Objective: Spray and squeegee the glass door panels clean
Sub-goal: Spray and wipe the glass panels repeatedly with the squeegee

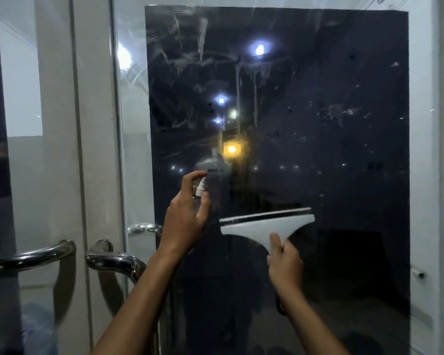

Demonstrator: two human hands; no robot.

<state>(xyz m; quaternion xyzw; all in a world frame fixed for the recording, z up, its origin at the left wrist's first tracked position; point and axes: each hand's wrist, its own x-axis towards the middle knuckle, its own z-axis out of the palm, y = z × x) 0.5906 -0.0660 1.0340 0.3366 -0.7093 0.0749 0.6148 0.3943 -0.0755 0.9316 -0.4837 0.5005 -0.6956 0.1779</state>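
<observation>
Squeegee (263, 226) on glass (318, 124) (streaked), spray bottle (200, 194) raised

White squeegee (264, 226); spray bottle (200, 194) perhaps purplish.

Single head-worn wide-angle view, facing forward and slightly down, close to the glass door panel (318, 124), which fills most of the frame. Both forearms enter from the bottom edge; the panel lies just beyond the fingers (198, 175).
</observation>
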